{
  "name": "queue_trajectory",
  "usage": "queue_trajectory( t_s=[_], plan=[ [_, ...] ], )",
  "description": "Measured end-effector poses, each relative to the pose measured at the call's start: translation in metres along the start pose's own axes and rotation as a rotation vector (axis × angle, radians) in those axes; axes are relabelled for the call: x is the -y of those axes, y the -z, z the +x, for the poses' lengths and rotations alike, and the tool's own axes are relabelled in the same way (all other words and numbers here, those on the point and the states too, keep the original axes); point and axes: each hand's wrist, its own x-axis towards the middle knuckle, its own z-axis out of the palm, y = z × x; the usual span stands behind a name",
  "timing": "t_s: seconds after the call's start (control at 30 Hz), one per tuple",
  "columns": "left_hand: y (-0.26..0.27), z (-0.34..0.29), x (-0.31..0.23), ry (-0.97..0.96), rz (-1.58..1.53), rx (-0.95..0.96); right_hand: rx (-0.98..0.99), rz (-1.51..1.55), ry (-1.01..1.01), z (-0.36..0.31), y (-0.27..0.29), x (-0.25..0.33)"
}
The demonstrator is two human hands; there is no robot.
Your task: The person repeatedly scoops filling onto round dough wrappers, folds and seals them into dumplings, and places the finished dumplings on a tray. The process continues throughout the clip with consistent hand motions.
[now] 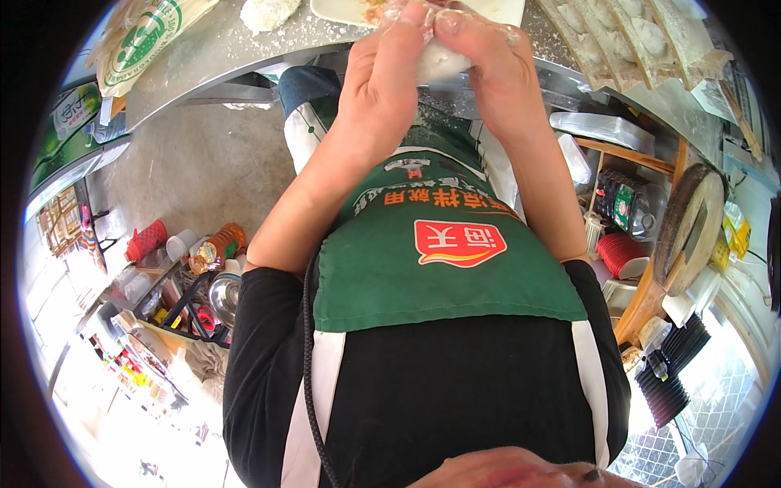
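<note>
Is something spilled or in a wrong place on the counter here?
Yes. White flour is scattered over the metal counter, near the lump of dough. Otherwise nothing stands out: both hands, left hand and right hand, pinch a dumpling.

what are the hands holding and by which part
Both hands, left hand and right hand, pinch a white dough piece between their fingertips, along its upper edge; thin clear gloves cover them.

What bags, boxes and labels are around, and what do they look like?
Flour bag: top left on the counter, cream with a round green mark.
Green box: far left edge, green with a white patch.
Apron badge: on the green apron, red patch with white signs.
Dark bottle: right shelf, green and red label.
Oil bottle: lower left, amber with a yellow label.
</note>
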Motion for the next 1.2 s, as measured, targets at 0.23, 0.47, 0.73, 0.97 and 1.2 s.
queue_trajectory(
  t_s=[0.23,0.47,0.73,0.97,1.2],
  plan=[
    [0.002,0.005,-0.01,0.037,-0.012,0.118,0.045,-0.007,-0.071,-0.007,0.006,-0.016],
    [-0.01,0.003,-0.017,-0.167,0.275,0.047,-0.124,-0.09,0.043,-0.013,0.004,-0.018],
    [-0.011,0.003,-0.022,0.026,0.071,0.079,-0.157,-0.167,0.096,-0.014,0.0,-0.014],
    [-0.015,0.004,-0.02,-0.138,0.179,0.003,-0.107,-0.176,0.187,-0.012,-0.001,-0.013],
    [-0.012,0.01,-0.023,0.044,-0.011,0.093,-0.066,-0.093,0.076,-0.013,0.0,-0.01]
  ],
)
